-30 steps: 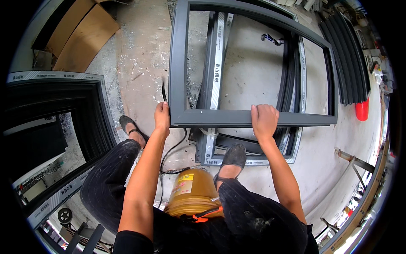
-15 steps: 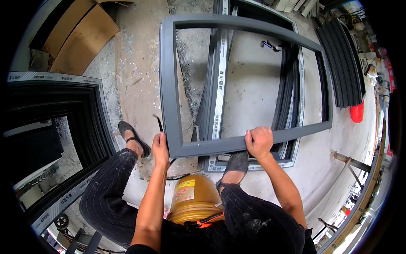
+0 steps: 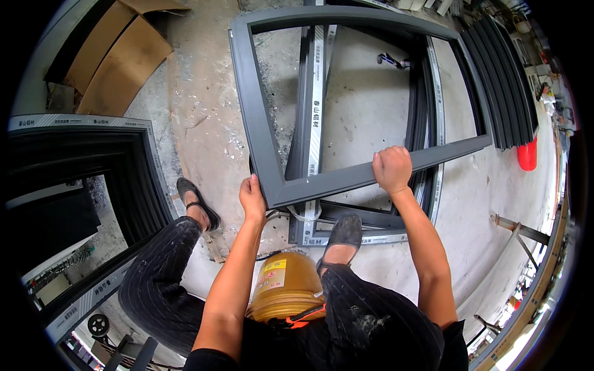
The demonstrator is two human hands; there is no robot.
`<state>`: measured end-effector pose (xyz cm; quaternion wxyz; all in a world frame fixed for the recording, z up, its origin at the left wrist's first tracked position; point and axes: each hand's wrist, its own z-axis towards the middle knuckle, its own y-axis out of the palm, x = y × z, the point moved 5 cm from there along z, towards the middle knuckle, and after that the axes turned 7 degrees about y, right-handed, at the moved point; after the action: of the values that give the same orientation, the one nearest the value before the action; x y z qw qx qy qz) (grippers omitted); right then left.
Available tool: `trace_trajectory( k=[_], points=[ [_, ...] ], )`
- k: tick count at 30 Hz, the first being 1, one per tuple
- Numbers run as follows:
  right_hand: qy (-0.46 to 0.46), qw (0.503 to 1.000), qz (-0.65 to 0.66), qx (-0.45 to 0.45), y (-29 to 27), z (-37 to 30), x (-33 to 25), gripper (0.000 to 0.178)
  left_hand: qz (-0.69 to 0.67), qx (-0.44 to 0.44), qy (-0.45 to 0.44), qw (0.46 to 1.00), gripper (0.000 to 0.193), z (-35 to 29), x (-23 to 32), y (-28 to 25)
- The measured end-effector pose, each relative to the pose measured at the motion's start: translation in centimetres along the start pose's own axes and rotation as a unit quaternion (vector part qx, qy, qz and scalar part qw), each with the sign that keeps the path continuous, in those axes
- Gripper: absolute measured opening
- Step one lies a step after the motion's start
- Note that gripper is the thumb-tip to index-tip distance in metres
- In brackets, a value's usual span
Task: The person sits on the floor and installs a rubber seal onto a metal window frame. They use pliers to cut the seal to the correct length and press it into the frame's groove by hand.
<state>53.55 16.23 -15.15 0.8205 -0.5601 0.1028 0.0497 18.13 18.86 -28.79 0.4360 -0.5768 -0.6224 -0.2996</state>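
Observation:
A grey rectangular metal frame (image 3: 346, 180), like a window frame, is held tilted in front of me. My right hand (image 3: 393, 169) wraps over its near rail, right of the middle, with the thumb on the inner side. My left hand (image 3: 252, 199) is closed at the outer edge of the near left corner, its fingers partly hidden; a dark sliver shows just above it. Beneath lies a stack of dark frames (image 3: 314, 111) with white printed protective tape. A thin black strip or cord (image 3: 272, 214) runs below the corner, beside a whitish loop.
A yellow-brown bucket (image 3: 291, 281) stands between my legs, with an orange-and-black handled tool (image 3: 306, 316) on it. More taped frames (image 3: 80, 122) stack at the left. Cardboard (image 3: 127, 65) lies far left. Dark profiles (image 3: 498, 80) and a red object (image 3: 527, 154) are at the right.
The grey frame has shifted away from me and turned, its near right end swinging farther off. Both hands moved with it. The dark strip that stuck up from my left hand is now mostly hidden.

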Motion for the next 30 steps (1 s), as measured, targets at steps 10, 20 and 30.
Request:
trace_trajectory(
  k=[10, 20, 30],
  points=[
    [-0.005, 0.999, 0.027, 0.016, -0.6, -1.7, -2.4, 0.022, -0.006, 0.017, -0.045, 0.999, 0.033, -2.4, -0.2, -3.3],
    [-0.008, 0.968, 0.247, -0.035, -3.9, -1.8, -13.3, 0.009, -0.284, 0.055, -0.142, 0.947, 0.024, -4.8, 6.5, -10.8],
    [0.033, 0.754, 0.457, -0.471, -0.4, -7.1, -24.2, 0.032, -0.466, -0.132, -0.247, 0.839, 0.025, -12.6, 13.3, -7.3]
  ],
)
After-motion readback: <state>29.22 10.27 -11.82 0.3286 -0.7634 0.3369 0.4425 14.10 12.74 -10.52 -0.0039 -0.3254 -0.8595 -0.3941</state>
